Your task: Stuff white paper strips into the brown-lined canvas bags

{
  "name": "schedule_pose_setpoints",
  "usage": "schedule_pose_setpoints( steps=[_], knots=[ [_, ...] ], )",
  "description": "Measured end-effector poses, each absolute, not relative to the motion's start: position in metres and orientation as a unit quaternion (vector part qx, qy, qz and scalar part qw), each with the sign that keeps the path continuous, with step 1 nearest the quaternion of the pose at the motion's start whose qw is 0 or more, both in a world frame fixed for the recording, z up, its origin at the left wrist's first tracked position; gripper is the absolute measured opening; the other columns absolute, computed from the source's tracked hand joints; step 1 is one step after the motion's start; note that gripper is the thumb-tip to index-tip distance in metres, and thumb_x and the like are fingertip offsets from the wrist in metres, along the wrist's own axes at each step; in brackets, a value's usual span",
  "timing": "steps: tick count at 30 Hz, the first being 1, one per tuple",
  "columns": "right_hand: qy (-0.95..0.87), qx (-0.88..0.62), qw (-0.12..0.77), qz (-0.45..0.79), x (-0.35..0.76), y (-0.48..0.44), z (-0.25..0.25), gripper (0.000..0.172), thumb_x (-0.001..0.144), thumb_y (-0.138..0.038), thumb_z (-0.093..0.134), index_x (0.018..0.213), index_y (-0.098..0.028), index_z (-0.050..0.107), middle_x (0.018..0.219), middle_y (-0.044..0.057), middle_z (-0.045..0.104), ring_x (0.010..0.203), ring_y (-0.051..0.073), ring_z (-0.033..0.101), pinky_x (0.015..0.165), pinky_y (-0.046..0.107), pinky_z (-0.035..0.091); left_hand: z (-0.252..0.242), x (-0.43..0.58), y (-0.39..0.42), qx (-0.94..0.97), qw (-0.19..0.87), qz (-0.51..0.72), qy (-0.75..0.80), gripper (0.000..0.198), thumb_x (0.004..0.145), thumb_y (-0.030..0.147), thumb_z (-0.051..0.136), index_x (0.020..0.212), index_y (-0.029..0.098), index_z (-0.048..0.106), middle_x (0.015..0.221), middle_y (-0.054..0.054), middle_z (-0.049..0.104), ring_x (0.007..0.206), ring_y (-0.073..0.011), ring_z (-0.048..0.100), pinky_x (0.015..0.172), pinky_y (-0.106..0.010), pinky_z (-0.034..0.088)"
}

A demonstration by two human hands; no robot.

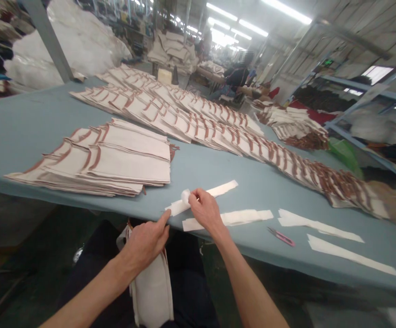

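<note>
My right hand (205, 209) has its thumb and finger pinched on a small curled white piece (185, 196), thin and slightly see-through, just above a stack of white strips (223, 187) near the table's front edge. My left hand (148, 239) reaches its index finger to the near end of that stack, touching it, while the other fingers bend loosely. Below the left hand, a cream fabric piece (153, 291) with brown edging lies across my lap, partly hidden by the hand and forearm. A second stack of white strips (247, 217) lies beside and under my right wrist.
Pink-handled thread snips (281, 237) and more white strips (353, 255) lie to the right on the blue-green table (205, 166). A pile of cream fabric pieces (129, 159) sits at left. Long overlapping rows of brown-edged pieces (218, 132) run behind. A person (237, 77) sits farther back.
</note>
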State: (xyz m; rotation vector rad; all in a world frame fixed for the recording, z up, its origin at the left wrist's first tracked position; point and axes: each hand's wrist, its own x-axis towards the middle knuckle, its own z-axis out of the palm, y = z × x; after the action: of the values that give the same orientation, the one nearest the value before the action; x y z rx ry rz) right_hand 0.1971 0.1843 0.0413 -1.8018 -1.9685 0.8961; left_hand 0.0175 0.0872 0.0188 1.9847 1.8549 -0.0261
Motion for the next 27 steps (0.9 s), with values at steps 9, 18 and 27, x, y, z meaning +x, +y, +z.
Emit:
schedule_pose_setpoints(
  steps=[9, 18, 27],
  knots=[
    [-0.662, -0.615, 0.187, 0.385, 0.209, 0.185, 0.036, 0.031, 0.112, -0.044, 0.070, 0.096, -0.017, 0.072, 0.091, 0.001, 0.074, 0.082, 0.018, 0.071, 0.085, 0.038, 0.062, 0.030, 0.028, 0.096, 0.726, 0.215, -0.014, 0.653, 0.067, 0.110, 0.016, 0.046, 0.176, 0.015, 0.041, 0.103, -0.018, 0.087, 0.101, -0.0410, 0.087, 0.092, -0.050, 0.065],
    [-0.481, -0.618, 0.387, 0.487, 0.235, 0.211, 0.023, 0.028, 0.112, -0.043, 0.071, 0.120, -0.016, 0.073, 0.110, 0.005, 0.076, 0.089, 0.019, 0.075, 0.077, 0.035, 0.066, 0.032, 0.033, 0.108, 0.741, 0.205, -0.057, 0.637, 0.066, 0.108, 0.014, 0.044, 0.174, 0.014, 0.045, 0.111, -0.021, 0.086, 0.104, -0.0403, 0.085, 0.095, -0.056, 0.064],
    [-0.259, -0.584, 0.560, 0.527, 0.260, 0.272, 0.019, 0.037, 0.111, -0.040, 0.075, 0.140, -0.018, 0.070, 0.137, 0.011, 0.074, 0.114, 0.027, 0.077, 0.096, 0.048, 0.068, 0.025, 0.031, 0.111, 0.743, 0.197, -0.080, 0.635, 0.069, 0.108, 0.016, 0.039, 0.177, 0.016, 0.040, 0.105, -0.018, 0.087, 0.104, -0.0368, 0.085, 0.092, -0.046, 0.063]
  ],
)
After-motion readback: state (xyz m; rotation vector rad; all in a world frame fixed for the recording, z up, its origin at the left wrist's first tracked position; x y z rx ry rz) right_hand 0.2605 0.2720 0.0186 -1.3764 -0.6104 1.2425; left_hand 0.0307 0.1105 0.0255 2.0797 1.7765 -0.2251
